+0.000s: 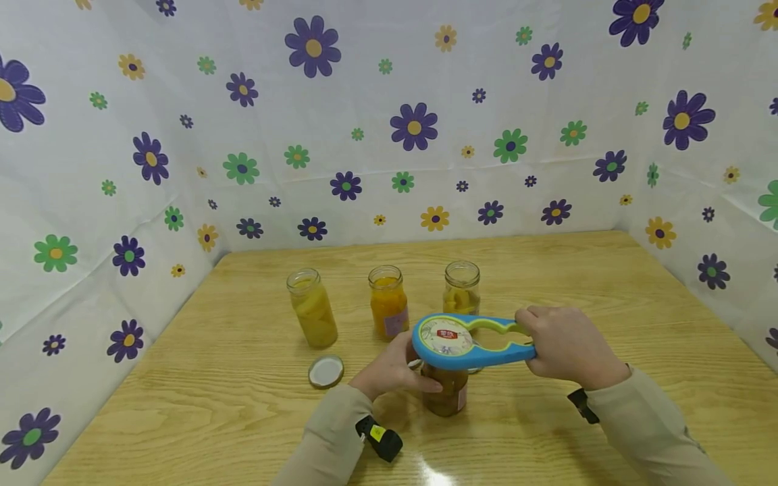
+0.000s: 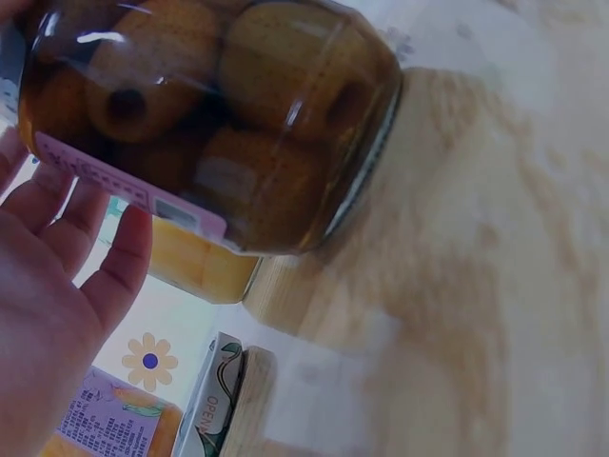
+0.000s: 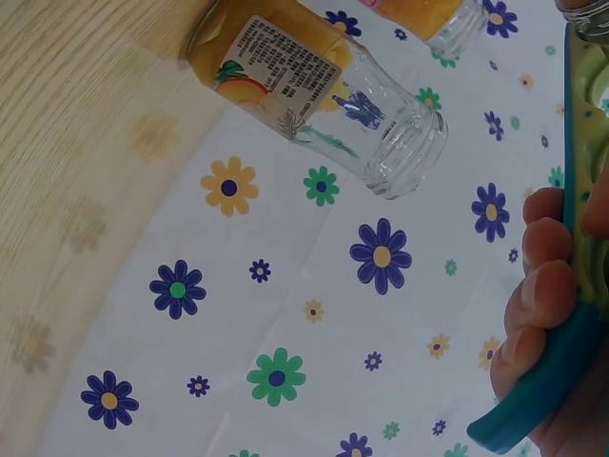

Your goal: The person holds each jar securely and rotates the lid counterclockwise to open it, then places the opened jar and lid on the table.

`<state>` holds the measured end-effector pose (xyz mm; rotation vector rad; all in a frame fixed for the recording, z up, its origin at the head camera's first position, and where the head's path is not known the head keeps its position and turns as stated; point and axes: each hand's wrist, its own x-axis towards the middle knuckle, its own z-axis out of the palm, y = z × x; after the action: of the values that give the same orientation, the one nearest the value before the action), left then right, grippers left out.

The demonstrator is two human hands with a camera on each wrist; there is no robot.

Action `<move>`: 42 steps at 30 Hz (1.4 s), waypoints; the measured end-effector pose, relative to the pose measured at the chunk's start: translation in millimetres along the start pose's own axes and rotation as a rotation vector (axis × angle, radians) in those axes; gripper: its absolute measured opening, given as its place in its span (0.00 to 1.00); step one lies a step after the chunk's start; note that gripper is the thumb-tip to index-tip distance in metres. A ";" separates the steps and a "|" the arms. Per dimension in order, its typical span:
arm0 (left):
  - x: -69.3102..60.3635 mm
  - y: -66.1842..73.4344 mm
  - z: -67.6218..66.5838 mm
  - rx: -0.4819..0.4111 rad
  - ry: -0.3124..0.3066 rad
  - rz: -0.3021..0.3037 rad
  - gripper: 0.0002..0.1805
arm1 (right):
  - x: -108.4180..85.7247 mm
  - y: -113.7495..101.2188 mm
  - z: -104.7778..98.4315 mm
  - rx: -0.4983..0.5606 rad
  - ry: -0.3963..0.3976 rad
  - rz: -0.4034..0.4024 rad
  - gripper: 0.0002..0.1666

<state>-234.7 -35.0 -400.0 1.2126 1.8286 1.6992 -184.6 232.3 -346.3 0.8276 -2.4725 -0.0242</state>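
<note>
A glass jar of brown fruit (image 1: 446, 395), pink-labelled, stands on the table; the left wrist view shows the fruit jar (image 2: 257, 133) up close. My left hand (image 1: 395, 370) holds it from the left, thumb in front, with the fingers (image 2: 124, 262) at the label side. A blue and green jar opener (image 1: 446, 360) lies over the jar's top, its round end hiding the lid. With my right hand (image 1: 565, 344) I grip the opener's handles; the right wrist view shows the fingers (image 3: 544, 290) curled round the opener (image 3: 538, 381).
Behind stand three uncapped jars: one of yellow fruit (image 1: 316, 314), one of orange fruit (image 1: 387, 307) and one of pale yellow pieces (image 1: 460, 297). A loose lid (image 1: 325, 372) lies left of my left hand. Flowered cloth (image 1: 365, 121) encloses the wooden table (image 1: 200, 405).
</note>
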 end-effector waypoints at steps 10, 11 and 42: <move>-0.8 -3.9 -0.9 0.007 -0.005 -0.003 0.39 | 0.8 -2.3 -0.5 -0.008 -0.011 -0.016 0.14; -0.8 -2.9 -0.5 -0.015 0.000 -0.008 0.39 | 0.8 -2.2 -0.2 -0.009 -0.009 -0.013 0.14; 0.0 -0.4 -0.4 -0.032 -0.004 -0.030 0.37 | 0.8 -1.8 1.8 -0.003 -0.009 0.011 0.14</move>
<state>-235.1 -35.3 -400.4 1.1695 1.8017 1.7015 -185.1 230.2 -347.8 0.8142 -2.4852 -0.0277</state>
